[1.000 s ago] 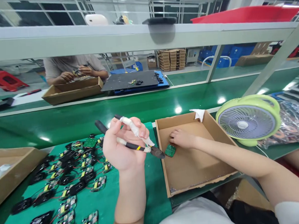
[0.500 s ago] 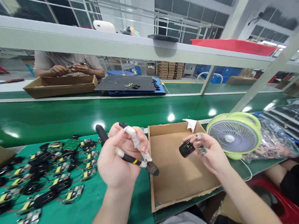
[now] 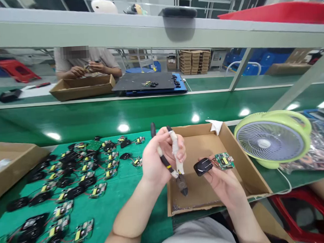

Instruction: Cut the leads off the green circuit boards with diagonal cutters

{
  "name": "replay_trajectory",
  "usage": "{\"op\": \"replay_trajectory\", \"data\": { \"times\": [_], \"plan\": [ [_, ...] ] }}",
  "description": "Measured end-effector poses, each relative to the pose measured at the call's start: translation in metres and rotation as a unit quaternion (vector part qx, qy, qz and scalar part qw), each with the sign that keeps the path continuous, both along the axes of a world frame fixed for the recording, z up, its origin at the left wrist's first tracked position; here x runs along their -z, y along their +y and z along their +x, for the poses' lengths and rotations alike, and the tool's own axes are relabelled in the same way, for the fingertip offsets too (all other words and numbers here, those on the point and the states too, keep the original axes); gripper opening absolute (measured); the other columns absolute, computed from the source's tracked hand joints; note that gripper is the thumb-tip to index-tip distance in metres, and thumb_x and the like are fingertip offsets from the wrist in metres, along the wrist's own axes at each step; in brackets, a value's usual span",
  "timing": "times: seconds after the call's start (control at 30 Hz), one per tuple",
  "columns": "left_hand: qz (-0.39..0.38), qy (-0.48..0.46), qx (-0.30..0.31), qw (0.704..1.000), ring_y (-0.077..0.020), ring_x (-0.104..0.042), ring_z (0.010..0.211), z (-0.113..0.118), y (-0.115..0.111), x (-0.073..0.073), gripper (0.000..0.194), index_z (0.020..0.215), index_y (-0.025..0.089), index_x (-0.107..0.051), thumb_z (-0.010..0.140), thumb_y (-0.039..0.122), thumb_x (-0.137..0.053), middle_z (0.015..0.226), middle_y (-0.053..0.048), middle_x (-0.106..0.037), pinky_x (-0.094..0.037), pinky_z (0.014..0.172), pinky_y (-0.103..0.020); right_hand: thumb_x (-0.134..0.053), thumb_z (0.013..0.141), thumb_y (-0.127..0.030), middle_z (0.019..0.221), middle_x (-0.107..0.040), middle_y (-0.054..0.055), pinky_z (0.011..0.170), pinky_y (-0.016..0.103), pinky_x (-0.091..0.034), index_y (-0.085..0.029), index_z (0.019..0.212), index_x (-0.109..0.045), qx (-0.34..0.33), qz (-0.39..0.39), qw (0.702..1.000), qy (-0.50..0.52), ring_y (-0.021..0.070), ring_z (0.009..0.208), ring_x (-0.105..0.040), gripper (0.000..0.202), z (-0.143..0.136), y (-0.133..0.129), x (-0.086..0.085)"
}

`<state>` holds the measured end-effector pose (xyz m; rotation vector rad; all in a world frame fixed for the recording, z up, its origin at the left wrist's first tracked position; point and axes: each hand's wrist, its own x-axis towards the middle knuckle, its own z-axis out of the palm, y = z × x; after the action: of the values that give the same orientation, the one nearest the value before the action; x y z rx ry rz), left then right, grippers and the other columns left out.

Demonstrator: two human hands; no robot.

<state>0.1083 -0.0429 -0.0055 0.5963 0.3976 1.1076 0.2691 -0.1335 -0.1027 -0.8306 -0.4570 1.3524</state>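
Observation:
My left hand (image 3: 157, 160) is closed around pliers (image 3: 182, 187) whose handles carry white wrapping and black-and-yellow grips. Their dark jaws point down over the cardboard tray (image 3: 201, 143). In my right hand (image 3: 226, 187) a green circuit board (image 3: 224, 161) is pinched, with a glossy black plastic part (image 3: 203, 167) joined to it by thin wires. Both hands are above the tray, and the pliers do not touch the board. On the green mat (image 3: 123, 203) to the left lie many similar boards (image 3: 83, 232) wired to black parts.
A green fan (image 3: 271, 141) stands right of the tray, beside bagged parts (image 3: 323, 149). Another cardboard box (image 3: 14, 151) is at the far left. Beyond the green divider (image 3: 156, 111), a person (image 3: 88, 63) handles small parts behind a box (image 3: 84, 87). A shelf (image 3: 135, 26) crosses above.
The view has swung left and down. My right hand has turned, so the board and black part now show side by side. The pliers are still in my left hand, jaws pointing more downward.

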Motion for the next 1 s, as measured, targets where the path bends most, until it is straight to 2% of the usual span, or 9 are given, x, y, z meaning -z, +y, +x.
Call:
{"op": "replay_trajectory", "data": {
  "times": [0.2,0.37,0.43,0.5,0.57,0.6,0.8,1.0],
  "plan": [
    [-0.030,-0.010,0.051,0.998,-0.0110,-0.045,0.041,0.003,0.002,0.005,0.016,0.071,0.017,-0.046,0.086,0.020,-0.046,0.061,-0.005,-0.054,-0.040,0.040,-0.020,-0.091,0.072,-0.028,0.102,-0.079,0.003,0.092,0.036,-0.063,-0.025,0.096,-0.076,0.019,-0.035,0.999,-0.005,0.0272,0.115,-0.072,0.028,-0.007,-0.001,0.016],
    [-0.048,-0.011,0.055,0.997,-0.0109,-0.046,0.041,0.003,0.005,0.005,0.023,0.068,0.015,-0.049,0.089,0.021,-0.042,0.061,-0.005,-0.053,-0.039,0.040,-0.020,-0.092,0.072,-0.032,0.098,-0.078,0.001,0.084,0.031,-0.064,-0.027,0.097,-0.077,0.030,-0.039,0.999,-0.018,0.0259,0.110,-0.074,0.029,-0.005,-0.006,0.016],
    [-0.049,-0.008,0.053,0.997,-0.0119,-0.047,0.041,0.003,0.006,0.005,0.035,0.068,0.015,-0.051,0.095,0.030,-0.036,0.061,-0.006,-0.053,-0.039,0.040,-0.021,-0.091,0.073,-0.033,0.096,-0.078,0.002,0.082,0.030,-0.064,-0.026,0.097,-0.077,0.022,-0.035,0.999,-0.025,0.0256,0.108,-0.074,0.029,-0.004,-0.007,0.015],
    [-0.043,-0.006,0.049,0.998,-0.0138,-0.048,0.041,0.003,0.007,0.005,0.055,0.067,0.016,-0.053,0.100,0.049,-0.024,0.062,-0.008,-0.055,-0.039,0.040,-0.024,-0.091,0.074,-0.033,0.093,-0.078,0.003,0.081,0.030,-0.064,-0.026,0.098,-0.077,0.016,-0.030,0.999,-0.032,0.0257,0.107,-0.075,0.029,-0.004,-0.008,0.014],
    [-0.039,-0.005,0.044,0.998,-0.0153,-0.049,0.041,0.003,0.008,0.006,0.072,0.066,0.016,-0.054,0.097,0.065,-0.012,0.062,-0.010,-0.055,-0.039,0.040,-0.025,-0.091,0.074,-0.033,0.092,-0.078,0.002,0.081,0.030,-0.064,-0.026,0.098,-0.076,0.016,-0.029,0.999,-0.038,0.0258,0.106,-0.075,0.029,-0.004,-0.008,0.014],
    [-0.038,-0.006,0.042,0.998,-0.0156,-0.049,0.041,0.003,0.009,0.007,0.076,0.065,0.016,-0.054,0.095,0.068,-0.008,0.061,-0.010,-0.054,-0.038,0.040,-0.026,-0.091,0.074,-0.033,0.093,-0.078,0.002,0.082,0.030,-0.064,-0.026,0.098,-0.076,0.016,-0.029,0.999,-0.042,0.0260,0.106,-0.075,0.029,-0.005,-0.008,0.013],
    [-0.039,-0.024,0.045,0.998,-0.0157,-0.050,0.045,0.000,0.011,0.010,0.060,0.067,0.016,-0.055,0.099,0.047,-0.014,0.066,-0.010,-0.055,-0.039,0.044,-0.025,-0.090,0.075,-0.034,0.094,-0.079,0.004,0.082,0.033,-0.065,-0.026,0.098,-0.076,0.015,-0.025,0.998,-0.051,0.0273,0.105,-0.076,0.028,-0.006,-0.009,0.012],
    [-0.016,-0.059,0.080,0.995,-0.0163,-0.051,0.051,0.000,0.007,0.008,0.054,0.073,0.015,-0.056,0.101,0.043,-0.019,0.071,-0.011,-0.056,-0.040,0.051,-0.026,-0.085,0.083,-0.030,0.101,-0.080,0.005,0.085,0.031,-0.064,-0.027,0.103,-0.076,-0.009,-0.007,0.998,-0.054,0.0257,0.107,-0.075,0.022,-0.001,-0.011,0.019]
  ]
}}
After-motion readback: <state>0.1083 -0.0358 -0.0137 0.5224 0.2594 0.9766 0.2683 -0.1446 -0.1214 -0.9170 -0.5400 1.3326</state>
